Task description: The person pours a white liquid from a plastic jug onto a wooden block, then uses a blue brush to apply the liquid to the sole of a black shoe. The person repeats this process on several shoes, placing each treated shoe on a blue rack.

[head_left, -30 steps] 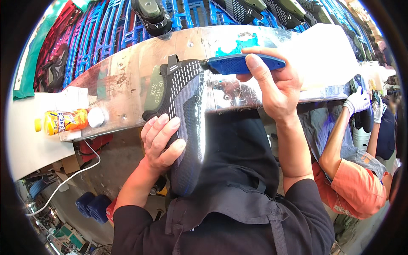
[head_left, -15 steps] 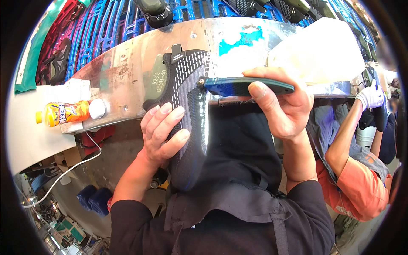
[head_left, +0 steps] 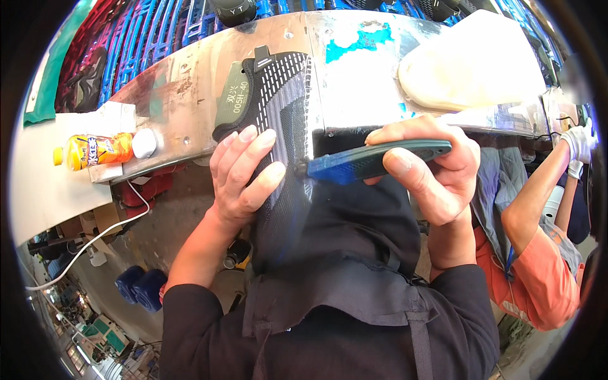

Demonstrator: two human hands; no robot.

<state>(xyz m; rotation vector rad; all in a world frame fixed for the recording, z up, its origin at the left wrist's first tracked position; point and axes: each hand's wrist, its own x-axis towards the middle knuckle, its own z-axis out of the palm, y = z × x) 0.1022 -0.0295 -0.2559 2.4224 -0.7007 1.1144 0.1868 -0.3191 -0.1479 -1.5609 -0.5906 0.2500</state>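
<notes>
A dark grey knitted shoe upper (head_left: 292, 117) with white dashes is stretched over an olive-green shoe last (head_left: 234, 95). Its heel end rests over the bench, while the toe end points down toward my black apron. My left hand (head_left: 244, 180) grips the shoe from its left side, fingers lying across the upper. In my right hand (head_left: 440, 180), a brush (head_left: 367, 159) with a flat dark teal handle and blue-stained front is pinched between thumb and fingers. The brush's dark tip touches the right lower edge of the upper, where a pale, shiny band runs.
The metal-topped bench (head_left: 183, 88) carries an orange bottle (head_left: 101, 152) at left and a large whitish object (head_left: 472, 63) at right. Behind it is a blue rack (head_left: 164, 38) with shoes. A co-worker's gloved hand (head_left: 577, 142) shows at far right.
The brush has moved along the upper's right edge toward me, its handle now tilted up to the right. My left hand keeps its hold on the shoe. The co-worker's arm has shifted right.
</notes>
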